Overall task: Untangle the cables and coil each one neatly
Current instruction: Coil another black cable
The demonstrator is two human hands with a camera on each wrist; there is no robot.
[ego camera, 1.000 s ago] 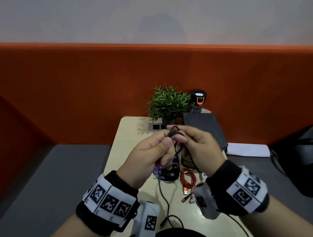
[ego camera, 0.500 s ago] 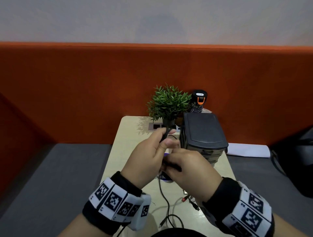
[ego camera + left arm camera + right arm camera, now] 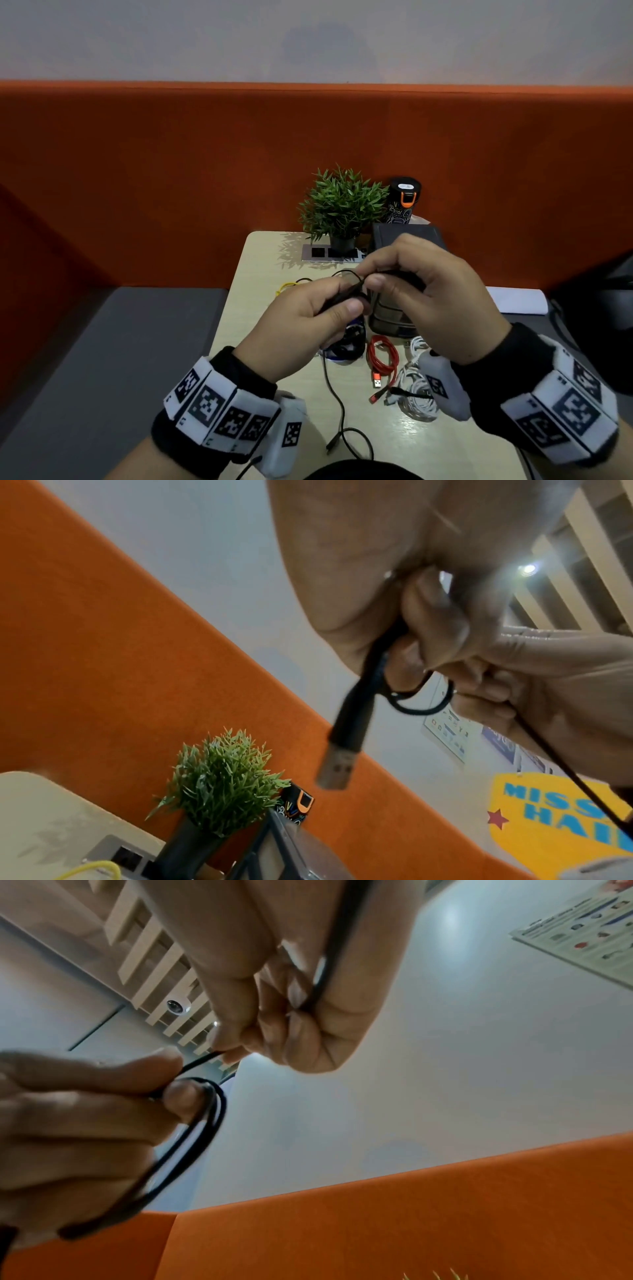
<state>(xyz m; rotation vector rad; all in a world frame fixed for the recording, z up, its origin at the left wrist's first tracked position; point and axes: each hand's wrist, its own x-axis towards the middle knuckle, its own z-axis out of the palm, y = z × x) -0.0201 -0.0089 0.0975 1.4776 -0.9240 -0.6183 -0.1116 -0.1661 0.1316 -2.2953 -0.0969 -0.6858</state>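
Both hands are raised above the small table (image 3: 260, 274), holding one thin black cable (image 3: 334, 394). My left hand (image 3: 308, 318) grips a few small loops of it, and its USB plug (image 3: 337, 767) hangs below my fingers. My right hand (image 3: 428, 294) pinches the strand leading to those loops (image 3: 202, 1118); the black cable also runs through its palm. The loose tail drops to the table and curls near the front edge. A coiled red cable (image 3: 382, 359), a white cable bundle (image 3: 416, 387), a dark coil (image 3: 346, 346) and a yellow cable (image 3: 286, 286) lie on the table.
A potted green plant (image 3: 342, 205), a black bottle with an orange clip (image 3: 402, 202) and a dark box (image 3: 390, 308) stand at the back of the table. An orange partition (image 3: 171, 171) rises behind it. Grey bench seats flank both sides.
My right hand has risen from low in front of the box back up beside the left hand, bringing more black cable to the loops. The left hand has shifted slightly.
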